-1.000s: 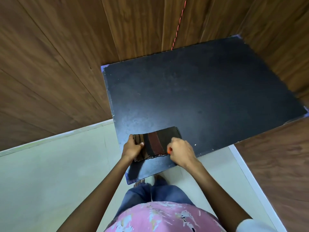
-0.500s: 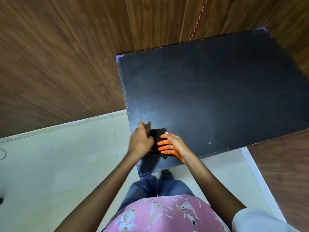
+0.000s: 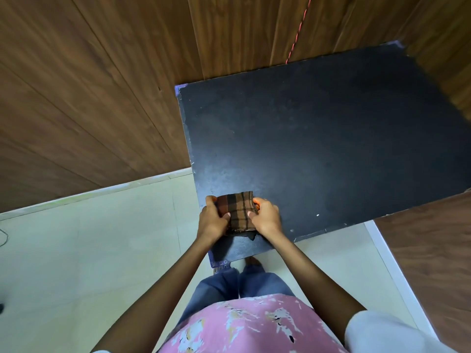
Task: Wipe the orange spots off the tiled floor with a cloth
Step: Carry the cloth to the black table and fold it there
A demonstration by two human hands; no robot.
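Note:
A folded brown cloth (image 3: 238, 210) with dark checks lies near the front left corner of a black table top (image 3: 331, 138). My left hand (image 3: 212, 217) grips its left side with the thumb on top. My right hand (image 3: 266, 216) grips its right side, and orange stain shows on its fingertips. The pale tiled floor (image 3: 89, 250) spreads below and to the left. No orange spots show on the floor in this view.
Dark wood panelled walls (image 3: 102, 85) stand behind and to the left of the table, and a wood panel (image 3: 433, 263) is at the right. A red cord (image 3: 298, 31) hangs on the back wall. My legs and feet are under the table's front edge.
The cloth was folded over between my hands. My right hand, which lay flat with orange fingers on the cloth, now grips its right side. The view shifted slightly.

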